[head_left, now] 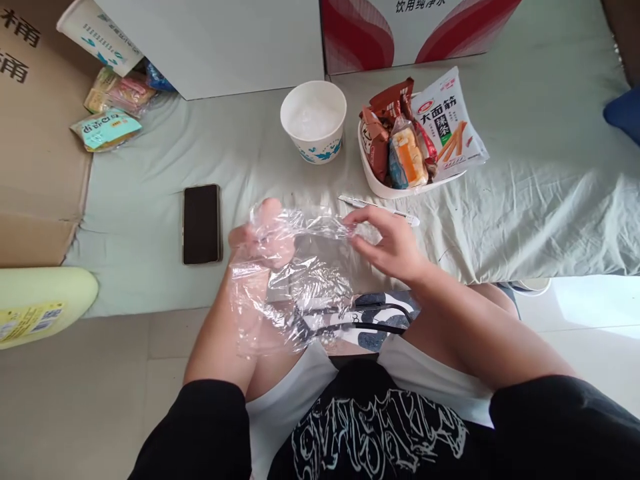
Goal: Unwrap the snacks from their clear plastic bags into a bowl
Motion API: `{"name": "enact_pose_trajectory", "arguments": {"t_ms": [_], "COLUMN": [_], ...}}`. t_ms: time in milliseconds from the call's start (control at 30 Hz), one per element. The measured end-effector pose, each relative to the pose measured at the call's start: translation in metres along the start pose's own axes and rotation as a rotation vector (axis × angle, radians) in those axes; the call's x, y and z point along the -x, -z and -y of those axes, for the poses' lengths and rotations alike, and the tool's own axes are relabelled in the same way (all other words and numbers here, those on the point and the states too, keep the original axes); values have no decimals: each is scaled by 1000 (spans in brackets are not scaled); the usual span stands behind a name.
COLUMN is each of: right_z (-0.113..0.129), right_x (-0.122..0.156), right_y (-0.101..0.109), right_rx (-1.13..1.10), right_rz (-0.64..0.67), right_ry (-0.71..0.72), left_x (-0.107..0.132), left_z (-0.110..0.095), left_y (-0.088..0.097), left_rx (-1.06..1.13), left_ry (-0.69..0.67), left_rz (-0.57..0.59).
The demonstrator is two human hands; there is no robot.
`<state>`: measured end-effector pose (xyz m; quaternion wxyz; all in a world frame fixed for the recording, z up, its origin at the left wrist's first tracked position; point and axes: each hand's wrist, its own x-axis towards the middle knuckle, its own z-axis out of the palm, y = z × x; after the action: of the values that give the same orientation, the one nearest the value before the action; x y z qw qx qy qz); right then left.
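A crinkled piece of clear plastic film (320,280) hangs between my hands above the near edge of the cloth. Whether it is a bag or a single sheet I cannot tell. My left hand (273,240) is closed on its upper left part, with the film lying over the fingers. Thumb and fingertips of my right hand (390,243) pinch the film's upper right edge. Just beyond my right hand lies a slim white pen-like object (407,217), partly hidden by it. A paper cup (320,150) with whitish contents stands upright farther back.
Right of the cup, a white basket (377,187) holds packaged snacks (445,123). A black phone (201,223) lies at left on the green cloth (155,173). Beyond are white and red boxes (357,40), a tilted paper cup (103,40) and wrapped snacks (110,130). A yellow container (45,303) is at far left.
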<state>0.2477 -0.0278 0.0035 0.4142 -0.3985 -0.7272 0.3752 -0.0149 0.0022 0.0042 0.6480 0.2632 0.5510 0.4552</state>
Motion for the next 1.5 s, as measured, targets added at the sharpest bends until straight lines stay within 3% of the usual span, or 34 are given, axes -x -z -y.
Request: {"name": "enact_pose_trajectory", "arguments": {"t_ms": [100,200,300,433,633,733,867,1033,1300,1433,1500], "right_z": [8,13,13,9,4,2,6,15,9,7,7], "right_x": [1,4,5,2,3,5,6,2,3,4,5], "right_y": [10,22,24,17,23,22,14,16,27,30,31], "right_rx": [-87,-225,-281,-207,-401,-425,-280,-104,-33,-28,-51], "right_rz": [-203,-392,-324,-158,-391,-321,-235,-374,-496,-551,-596], "right_ry": [-96,-152,-203,-348,-295,-289,-358,-383,-264,-279,-265], "left_x": [5,0,-9,-14,-13,-11,-6,-4,-9,-7,-2], "left_z": [-20,-24,-16,-11,-19,-19,-18,-17,-17,-20,-22], "left_y": [-12,-16,-9,-3,-6,-8,-11,-16,-15,-5,2], "left_rx": [68,49,7,-34,-13,5,-17,-70,-41,-23,65], "left_ry": [108,-87,-259,-279,-275,-270,-258,-309,-367,-546,-624], "left_rz": [186,128,18,-25,-74,-70,9,57,-167,-252,-235]}}
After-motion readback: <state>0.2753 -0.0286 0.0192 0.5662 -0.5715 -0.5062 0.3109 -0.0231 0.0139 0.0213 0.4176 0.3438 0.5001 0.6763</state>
